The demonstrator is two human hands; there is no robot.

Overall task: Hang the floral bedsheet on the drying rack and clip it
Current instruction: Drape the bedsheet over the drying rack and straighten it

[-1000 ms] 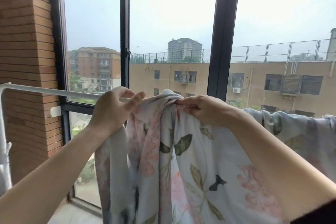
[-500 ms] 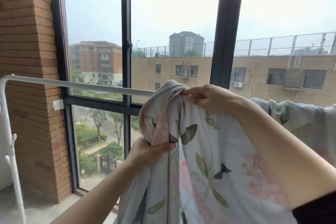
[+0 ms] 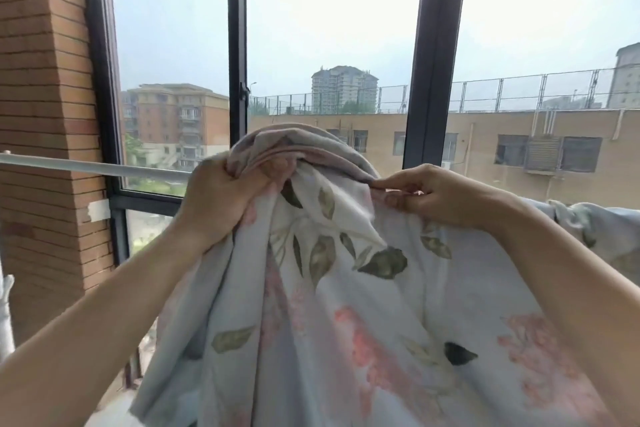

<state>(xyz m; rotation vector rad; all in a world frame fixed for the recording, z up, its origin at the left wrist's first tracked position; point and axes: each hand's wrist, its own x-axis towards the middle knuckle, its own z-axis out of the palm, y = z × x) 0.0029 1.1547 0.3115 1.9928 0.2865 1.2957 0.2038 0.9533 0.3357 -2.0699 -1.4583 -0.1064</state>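
One floral bedsheet point(image 3: 346, 305) is counted, gripped by two hands: left hand point(image 3: 221, 198) and right hand point(image 3: 436, 194). One rack bar point(image 3: 86, 166) is seen left of the left hand — one brick pillar point(image 3: 41, 80) beyond it.

Soft matt cloth bedsheet point(image 3: 346, 305), smooth white metal rail point(image 3: 104, 168), rough brick wall point(image 3: 45, 114)

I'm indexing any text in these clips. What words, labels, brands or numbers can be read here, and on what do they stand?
No readable text in this view.
floral bedsheet: printed leaves and flowers only, no tag showing.
tape on the window frame: blank.
drying rack rail: no marking.
buildings outside: no sign that can be made out.
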